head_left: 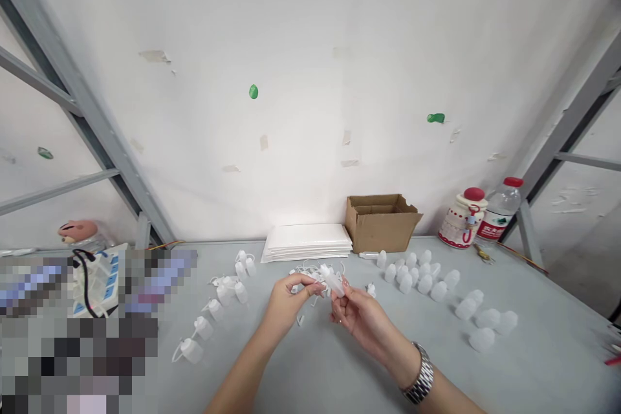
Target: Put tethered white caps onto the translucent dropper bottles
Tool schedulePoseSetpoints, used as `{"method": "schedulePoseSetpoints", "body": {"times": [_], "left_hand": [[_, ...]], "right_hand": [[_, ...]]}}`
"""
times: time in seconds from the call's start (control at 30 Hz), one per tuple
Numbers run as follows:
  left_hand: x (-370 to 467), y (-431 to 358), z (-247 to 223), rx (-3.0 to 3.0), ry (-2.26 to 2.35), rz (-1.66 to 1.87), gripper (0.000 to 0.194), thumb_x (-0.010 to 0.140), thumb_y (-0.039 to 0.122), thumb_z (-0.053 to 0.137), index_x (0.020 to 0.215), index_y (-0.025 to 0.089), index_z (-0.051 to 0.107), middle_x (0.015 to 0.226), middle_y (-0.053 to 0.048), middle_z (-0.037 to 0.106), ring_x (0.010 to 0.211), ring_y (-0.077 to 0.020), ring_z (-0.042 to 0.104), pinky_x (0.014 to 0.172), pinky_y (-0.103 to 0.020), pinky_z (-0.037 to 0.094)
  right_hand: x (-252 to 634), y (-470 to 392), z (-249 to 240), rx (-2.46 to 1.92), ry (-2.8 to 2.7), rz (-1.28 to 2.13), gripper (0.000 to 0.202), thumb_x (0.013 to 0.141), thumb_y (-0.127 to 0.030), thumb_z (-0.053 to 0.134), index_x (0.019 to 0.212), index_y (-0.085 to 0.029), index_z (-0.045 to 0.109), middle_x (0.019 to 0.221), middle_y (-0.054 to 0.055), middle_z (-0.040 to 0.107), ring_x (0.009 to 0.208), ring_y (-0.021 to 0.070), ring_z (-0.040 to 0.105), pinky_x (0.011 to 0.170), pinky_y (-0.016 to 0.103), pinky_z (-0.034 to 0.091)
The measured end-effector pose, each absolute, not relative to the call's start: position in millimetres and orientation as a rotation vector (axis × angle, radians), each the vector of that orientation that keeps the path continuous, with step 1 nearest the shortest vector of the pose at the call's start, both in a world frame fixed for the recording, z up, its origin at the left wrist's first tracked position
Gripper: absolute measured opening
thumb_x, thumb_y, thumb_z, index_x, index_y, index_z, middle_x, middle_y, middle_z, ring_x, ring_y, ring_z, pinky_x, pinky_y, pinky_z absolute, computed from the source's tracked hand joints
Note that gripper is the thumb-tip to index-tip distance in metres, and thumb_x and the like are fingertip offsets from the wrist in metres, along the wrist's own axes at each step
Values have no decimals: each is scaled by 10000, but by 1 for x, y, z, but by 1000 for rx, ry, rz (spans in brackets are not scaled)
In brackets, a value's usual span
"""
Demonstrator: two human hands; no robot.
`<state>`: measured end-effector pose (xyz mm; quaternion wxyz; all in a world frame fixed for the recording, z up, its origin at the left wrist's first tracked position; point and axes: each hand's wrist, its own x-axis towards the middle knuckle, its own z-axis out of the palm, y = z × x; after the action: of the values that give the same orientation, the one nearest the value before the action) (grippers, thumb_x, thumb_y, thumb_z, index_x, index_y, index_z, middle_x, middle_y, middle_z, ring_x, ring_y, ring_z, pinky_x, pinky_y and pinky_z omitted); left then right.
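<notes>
While the left hand (303,289) pinches near it, the right hand (353,308) grips a white bottle (333,283).

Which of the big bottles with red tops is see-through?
The right bottle, with clear plastic above its label. The left bottle is cream and red.

Pixel blocks (77,362) at 8 o'clock are masking stuff. Left forearm (247,369), 7 o'clock, and right forearm (449,394), 5 o'clock, are running off-frame. Right hand (363,320) is partly hiding tube (334,283). Red item (614,360), 4 o'clock, is getting clipped, staying unreadable.
</notes>
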<state>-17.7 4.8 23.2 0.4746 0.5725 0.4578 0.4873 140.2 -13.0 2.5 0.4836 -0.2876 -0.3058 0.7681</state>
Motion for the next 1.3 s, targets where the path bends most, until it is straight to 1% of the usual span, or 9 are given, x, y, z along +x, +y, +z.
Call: {"method": "schedulePoseSetpoints", "body": {"times": [0.13, 0.27, 0.33, 0.47, 0.57, 0.83, 0.93, 1.07, 1.3], "left_hand": [[-17, 0, 24, 1491, 1144, 1237, 117, 639, 298, 695, 542, 234, 700, 607, -32, 653, 681, -208, 592, 690, -294, 439], [-16, -1, 23, 1491, 1167, 1296, 105, 645, 305, 695, 576, 229, 713, 623, -39, 667, 694, -210, 596, 709, -306, 443], [-17, 0, 24, 1365, 1154, 1304, 108, 632, 321, 709, 620, 214, 721, 664, -44, 691, 708, -208, 611, 714, -304, 455], [-21, 5, 23, 947, 992, 1326, 270, 615, 371, 730, 803, 178, 720, 756, -51, 717, 717, -184, 641, 755, -314, 481], [-23, 8, 21, 761, 872, 1345, 305, 622, 352, 739, 850, 151, 708, 818, -71, 725, 765, -173, 656, 813, -315, 475], [-22, 7, 22, 637, 820, 1343, 284, 567, 291, 788, 792, 140, 704, 854, -64, 732, 811, -169, 660, 831, -282, 465], [-21, 5, 22, 704, 777, 1314, 285, 624, 292, 754, 853, 132, 693, 843, -76, 730, 845, -169, 650, 860, -285, 439], [-21, 5, 22, 806, 719, 1296, 310, 706, 297, 689, 980, 156, 662, 878, -78, 726, 896, -168, 630, 883, -286, 406], [-23, 4, 22, 864, 714, 1268, 287, 739, 284, 653, 990, 146, 647, 906, -100, 722, 925, -187, 617, 900, -308, 379]], "right_hand": [[138, -12, 1, -753, -756, 1768, 339, 673, -477, 685, 614, -150, 619, 507, -23, 510, 486, 96, 410, 689, 305, 393], [137, -12, -1, -843, -947, 1531, 405, 709, -569, 601, 642, -169, 602, 551, -6, 543, 518, 130, 451, 631, 305, 372], [138, -12, -2, -890, -1079, 1377, 413, 762, -581, 525, 668, -184, 588, 577, -3, 548, 545, 147, 474, 615, 303, 363], [141, -14, -1, -974, -1242, 1173, 406, 845, -542, 416, 667, -201, 548, 595, -5, 536, 568, 155, 488, 626, 301, 371], [139, -16, -1, -994, -1287, 1163, 404, 842, -550, 410, 664, -206, 525, 598, -5, 527, 576, 159, 491, 617, 296, 381], [135, -23, -6, -1066, -1397, 1089, 372, 871, -515, 375, 707, -202, 493, 626, -12, 503, 612, 152, 491, 625, 278, 388], [135, -24, -4, -1099, -1437, 1041, 362, 885, -497, 354, 718, -202, 482, 634, -15, 491, 622, 151, 488, 624, 273, 382], [134, -26, -1, -1124, -1459, 1012, 361, 891, -492, 334, 723, -204, 471, 641, -15, 484, 625, 152, 486, 624, 272, 382], [137, -25, -4, -1166, -1508, 954, 350, 889, -486, 339, 731, -209, 484, 650, -5, 505, 671, 173, 499, 655, 288, 381]]}}
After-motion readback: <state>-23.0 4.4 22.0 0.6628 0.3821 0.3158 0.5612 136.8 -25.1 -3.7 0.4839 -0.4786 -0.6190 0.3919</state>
